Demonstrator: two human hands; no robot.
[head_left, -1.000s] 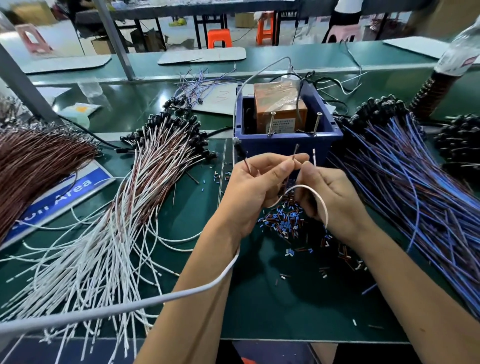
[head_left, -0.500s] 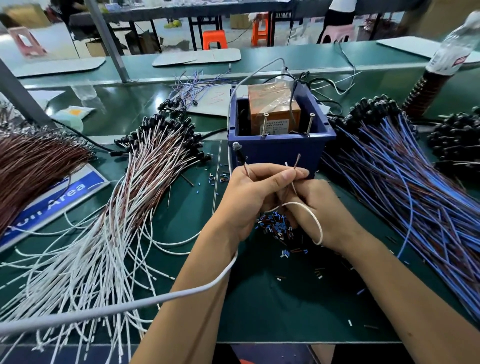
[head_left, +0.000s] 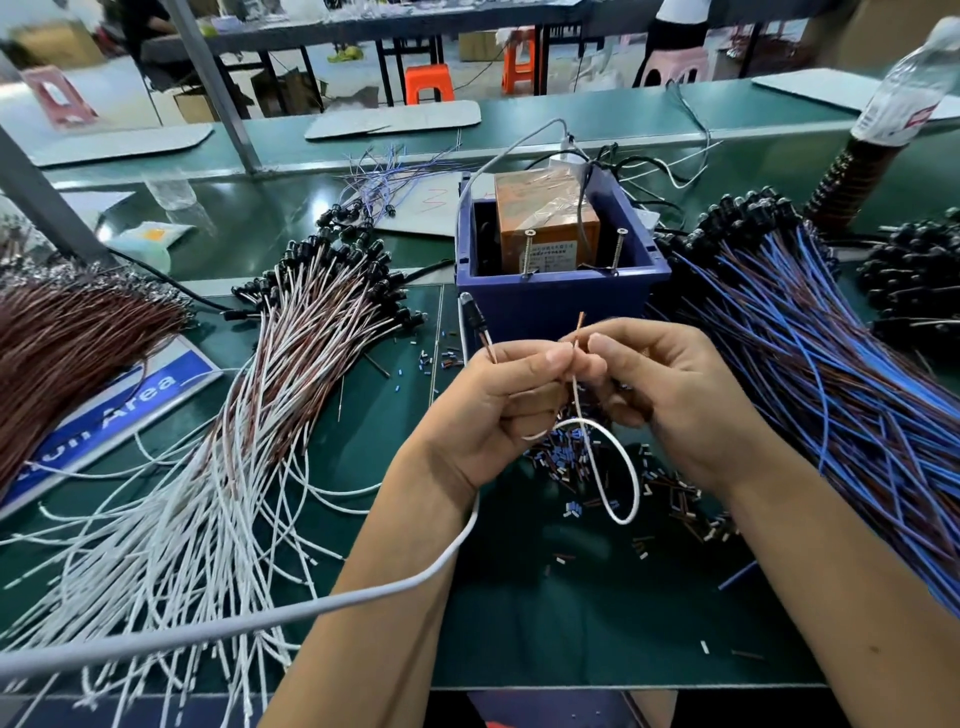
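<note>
Left hand (head_left: 498, 410) and right hand (head_left: 670, 395) both pinch one white wire (head_left: 621, 520) (looped below); one blue box (head_left: 561, 306) behind.

The blue sign (head_left: 111, 410) at the table's left edge reads "Area".

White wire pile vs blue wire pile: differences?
The white wire pile lies left of the blue box, the blue wire pile right. Near ends of the white wire pile splay and curl; the blue wire pile's run straighter. Both carry black connectors at the far ends.
</note>
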